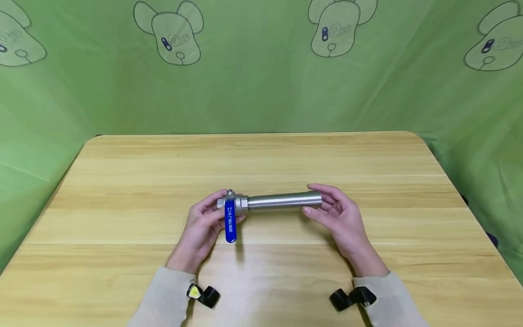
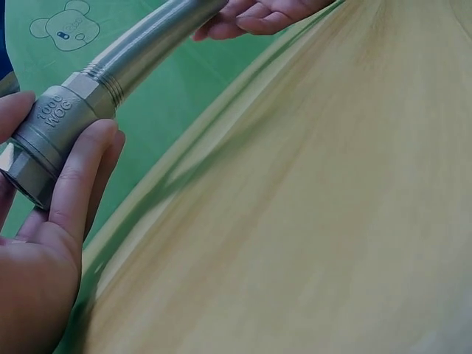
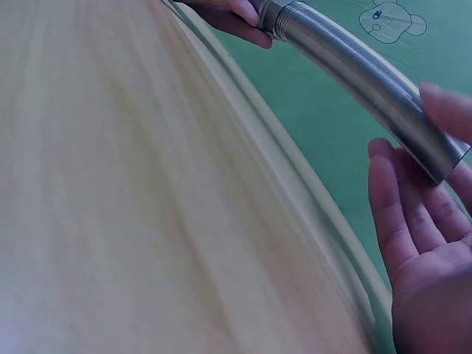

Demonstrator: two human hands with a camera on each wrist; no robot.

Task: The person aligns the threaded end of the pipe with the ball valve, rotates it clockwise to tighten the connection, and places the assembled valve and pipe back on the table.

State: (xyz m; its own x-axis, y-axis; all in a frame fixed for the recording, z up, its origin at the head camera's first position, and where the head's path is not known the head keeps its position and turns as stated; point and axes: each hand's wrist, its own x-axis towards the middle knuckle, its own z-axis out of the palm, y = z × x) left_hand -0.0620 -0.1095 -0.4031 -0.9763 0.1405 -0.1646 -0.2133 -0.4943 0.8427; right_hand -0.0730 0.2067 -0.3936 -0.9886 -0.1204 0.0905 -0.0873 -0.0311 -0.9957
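Observation:
A steel ball valve [image 1: 241,204] with a blue lever handle [image 1: 230,222] is joined to a straight metal pipe [image 1: 284,200], held up over the table. My left hand [image 1: 202,227] grips the valve body, fingers and thumb on either side of it. In the left wrist view the body's raised lettering [image 2: 53,112] faces the camera, and threads show where the pipe enters. My right hand [image 1: 342,222] is at the pipe's free end, thumb and fingers spread loosely around it. The right wrist view has the pipe's end [image 3: 450,162] between the thumb and the relaxed fingers [image 3: 420,214].
Beneath both hands lies a light wood-grain table [image 1: 261,159] with rounded far corners. A green curtain [image 1: 253,81] printed with cartoon heads hangs behind and at the sides. Black camera mounts [image 1: 208,296] sit on both sleeves.

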